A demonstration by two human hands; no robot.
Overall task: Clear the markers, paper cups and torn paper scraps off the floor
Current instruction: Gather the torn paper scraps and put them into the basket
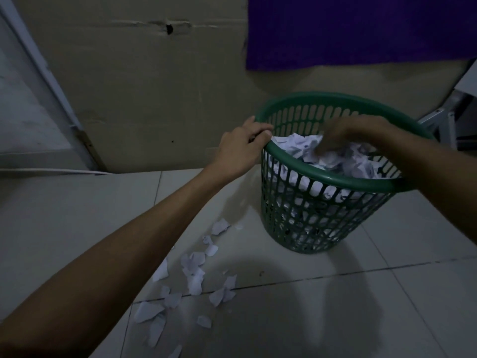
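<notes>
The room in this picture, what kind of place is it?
Probably an indoor room at home or in a small office: pale tiled floor, a green plastic wastebasket, flattened cardboard against the wall.

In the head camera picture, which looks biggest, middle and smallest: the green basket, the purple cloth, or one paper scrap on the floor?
1. Purple cloth, though the picture's edge cuts it off.
2. Green basket. It looks close to the cloth in size and sits nearer the camera, so their order is unsure.
3. Paper scrap, clearly smallest.

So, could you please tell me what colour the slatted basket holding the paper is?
Dark green; the basket shows clearly in the head view.
</notes>
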